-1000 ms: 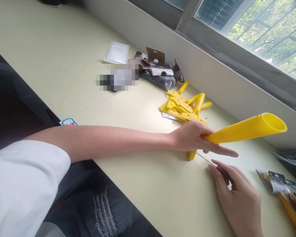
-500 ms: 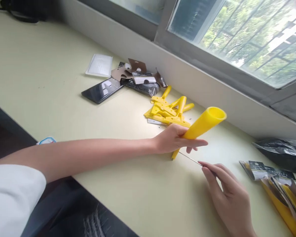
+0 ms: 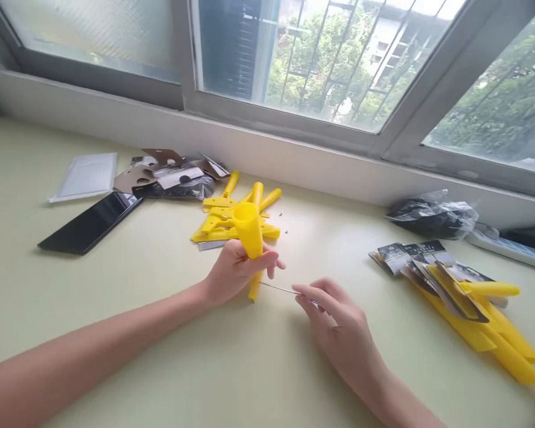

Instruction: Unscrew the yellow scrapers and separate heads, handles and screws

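My left hand [image 3: 232, 270] is wrapped round the hollow handle of a yellow plastic scraper [image 3: 248, 232]. The handle's open end tilts up toward me, and the scraper's lower end points down at the table. Pinched in my right hand [image 3: 341, 324] is a thin screwdriver [image 3: 279, 289]; its metal shaft reaches left to the scraper's lower part. Whether the tip sits in a screw is too small to tell. Just behind my left hand lies a pile of yellow scrapers [image 3: 218, 221], with a flat metal blade [image 3: 211, 244] and tiny metal bits [image 3: 286, 232] near it.
At the left are a black phone [image 3: 91, 224], a white plastic tray [image 3: 85, 173] and torn cardboard packaging [image 3: 160, 175]. More packaged yellow scrapers [image 3: 477, 315] lie on the right, in front of a black plastic bag [image 3: 432, 215]. A window sill wall [image 3: 321, 169] borders the table's back.
The camera view has swung right and levelled, so more of the right side shows. Both hands keep hold of the scraper and screwdriver, and the shaft still meets the scraper's lower part.
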